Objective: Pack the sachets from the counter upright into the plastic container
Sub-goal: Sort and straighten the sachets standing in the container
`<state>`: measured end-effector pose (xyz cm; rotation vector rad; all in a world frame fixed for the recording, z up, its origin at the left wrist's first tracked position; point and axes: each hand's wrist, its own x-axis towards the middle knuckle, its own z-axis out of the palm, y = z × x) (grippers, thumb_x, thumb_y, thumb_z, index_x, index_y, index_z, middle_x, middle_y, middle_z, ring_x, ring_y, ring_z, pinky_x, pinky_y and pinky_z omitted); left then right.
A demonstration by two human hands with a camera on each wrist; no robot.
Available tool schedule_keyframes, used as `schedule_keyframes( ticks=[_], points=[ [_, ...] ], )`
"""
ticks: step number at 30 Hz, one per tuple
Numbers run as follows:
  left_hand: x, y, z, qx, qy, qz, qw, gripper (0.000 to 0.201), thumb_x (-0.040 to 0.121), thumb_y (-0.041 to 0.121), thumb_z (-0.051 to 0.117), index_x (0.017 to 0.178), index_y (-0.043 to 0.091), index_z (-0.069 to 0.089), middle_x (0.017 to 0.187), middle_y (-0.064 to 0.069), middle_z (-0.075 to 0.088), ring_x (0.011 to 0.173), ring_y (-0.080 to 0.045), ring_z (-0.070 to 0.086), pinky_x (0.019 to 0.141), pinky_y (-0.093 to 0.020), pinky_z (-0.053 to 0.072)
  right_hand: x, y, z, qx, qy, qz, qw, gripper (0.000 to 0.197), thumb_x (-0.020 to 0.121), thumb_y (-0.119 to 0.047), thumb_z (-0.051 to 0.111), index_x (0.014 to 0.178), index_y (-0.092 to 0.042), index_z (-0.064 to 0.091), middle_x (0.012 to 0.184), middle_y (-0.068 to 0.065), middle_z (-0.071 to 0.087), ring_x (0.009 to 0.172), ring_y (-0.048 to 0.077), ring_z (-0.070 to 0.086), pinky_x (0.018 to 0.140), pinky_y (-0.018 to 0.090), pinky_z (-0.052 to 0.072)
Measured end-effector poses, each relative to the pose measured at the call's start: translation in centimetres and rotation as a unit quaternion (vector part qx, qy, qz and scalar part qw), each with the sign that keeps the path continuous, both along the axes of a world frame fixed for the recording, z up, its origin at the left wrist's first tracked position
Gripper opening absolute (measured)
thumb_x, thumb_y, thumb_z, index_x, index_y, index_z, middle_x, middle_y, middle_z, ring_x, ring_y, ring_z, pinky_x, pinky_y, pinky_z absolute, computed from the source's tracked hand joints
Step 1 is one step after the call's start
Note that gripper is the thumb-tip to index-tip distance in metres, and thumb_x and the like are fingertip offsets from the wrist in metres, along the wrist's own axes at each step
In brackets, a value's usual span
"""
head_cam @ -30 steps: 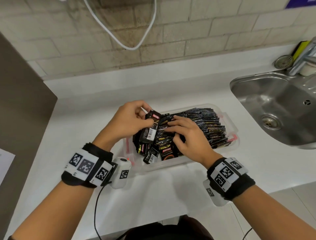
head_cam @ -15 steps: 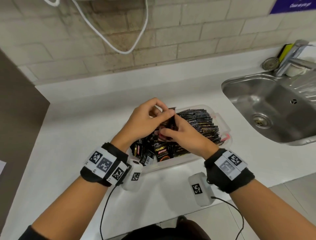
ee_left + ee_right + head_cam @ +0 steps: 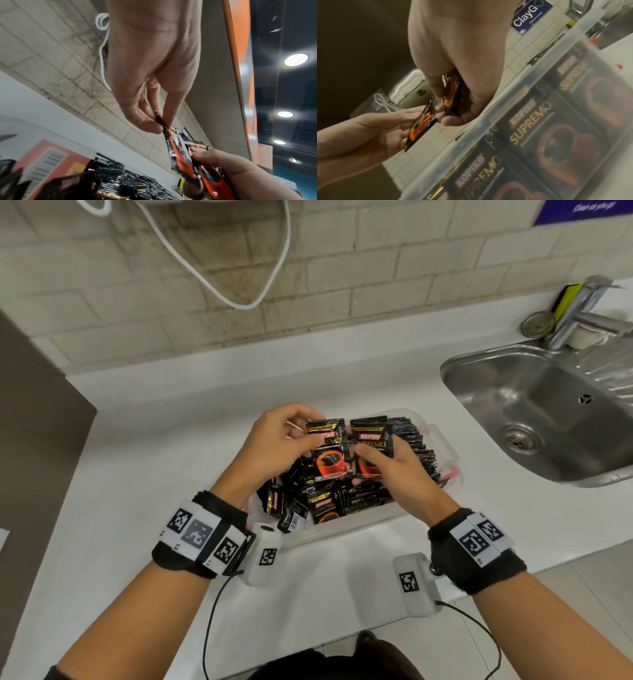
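Observation:
Above the clear plastic container (image 3: 448, 453) I hold two black coffee sachets side by side, printed faces toward me. My left hand (image 3: 274, 440) pinches the left sachet (image 3: 329, 450) by its upper left edge. My right hand (image 3: 394, 470) grips the right sachet (image 3: 371, 440) by its lower part. The left wrist view shows thumb and fingers pinching the left sachet (image 3: 178, 151). In the right wrist view my fingers curl round the right sachet (image 3: 452, 94). A tight upright row of sachets (image 3: 418, 446) fills the container's right part. Several loose sachets (image 3: 308, 505) lie jumbled at its left end.
The container sits on a white counter (image 3: 154, 457) near its front edge. A steel sink (image 3: 555, 412) with a tap (image 3: 582, 309) is at the right. A dark panel (image 3: 34, 422) stands at the left. A white cable (image 3: 219, 278) hangs on the brick wall behind.
Both hands have risen out of the container, each lifting a sachet. The two sachets now stand apart side by side, faces toward me. The head view has shifted slightly.

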<state>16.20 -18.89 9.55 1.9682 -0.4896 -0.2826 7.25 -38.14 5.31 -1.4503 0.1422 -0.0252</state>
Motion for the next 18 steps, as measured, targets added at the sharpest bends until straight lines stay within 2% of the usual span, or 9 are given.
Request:
schedule_keyframes(
  ticks=[3,5,6,9,11,14,18],
  points=[
    [-0.1,1.1,-0.4,0.029,0.031,-0.006,0.999,0.026,0.084,0.007,0.077,0.098,0.027,0.068,0.094,0.004,0.064,0.063,-0.011,0.069,0.069,-0.035,0.059,0.1,-0.8,-0.7,0.020,-0.015,-0.019,1.000,0.036,0.101,-0.004,0.043,0.129,-0.016,0.061,0.095,0.011,0.070,0.075,0.025,0.065,0.065,0.034,0.056],
    [-0.3,1.6,-0.8,0.062,0.053,-0.028,0.996,0.027,0.083,0.003,0.077,0.095,0.025,0.066,0.094,0.004,0.062,0.062,-0.013,0.068,0.074,-0.044,0.062,0.1,-1.1,-0.9,0.040,-0.022,-0.029,0.999,0.042,0.092,-0.005,0.042,0.127,-0.014,0.063,0.095,0.012,0.069,0.071,0.025,0.063,0.061,0.035,0.054],
    [-0.5,1.8,-1.1,0.083,0.058,-0.044,0.994,0.027,0.083,0.002,0.077,0.095,0.024,0.065,0.094,0.004,0.061,0.062,-0.013,0.068,0.073,-0.043,0.062,0.2,-1.1,-1.0,0.049,-0.025,-0.033,0.998,0.043,0.089,-0.007,0.042,0.126,-0.014,0.064,0.094,0.013,0.069,0.070,0.026,0.063,0.060,0.035,0.054],
    [-1.0,1.8,-2.0,0.147,0.056,-0.080,0.984,0.029,0.082,0.003,0.077,0.092,0.024,0.061,0.094,0.001,0.061,0.062,-0.016,0.072,0.061,-0.024,0.057,0.5,-1.0,-1.3,0.064,-0.036,-0.042,0.996,0.042,0.087,-0.008,0.042,0.123,-0.011,0.064,0.094,0.016,0.069,0.068,0.029,0.063,0.059,0.039,0.054],
    [-1.2,1.5,-2.6,0.171,0.042,-0.089,0.980,0.029,0.081,0.002,0.078,0.089,0.023,0.059,0.092,-0.003,0.062,0.061,-0.015,0.072,0.058,-0.025,0.056,0.8,-0.9,-1.3,0.071,-0.041,-0.047,0.995,0.037,0.087,-0.009,0.043,0.119,-0.004,0.061,0.094,0.018,0.068,0.069,0.031,0.063,0.059,0.041,0.054],
    [-1.8,0.8,-3.7,0.240,0.001,-0.112,0.964,0.031,0.080,0.004,0.079,0.084,0.024,0.054,0.083,-0.003,0.059,0.063,-0.012,0.064,0.063,-0.035,0.054,1.3,-0.5,-1.4,0.089,-0.037,-0.035,0.995,0.034,0.086,-0.010,0.042,0.117,-0.002,0.053,0.095,0.019,0.068,0.070,0.034,0.063,0.060,0.043,0.054],
    [-2.9,-0.1,-5.3,0.306,-0.072,-0.118,0.942,0.033,0.079,0.010,0.079,0.083,0.023,0.049,0.079,0.007,0.051,0.068,-0.008,0.047,0.057,-0.026,0.037,1.4,-0.2,-1.5,0.086,-0.027,-0.005,0.996,0.028,0.090,-0.008,0.045,0.116,-0.010,0.054,0.098,0.016,0.072,0.075,0.035,0.068,0.065,0.043,0.059]
  ],
)
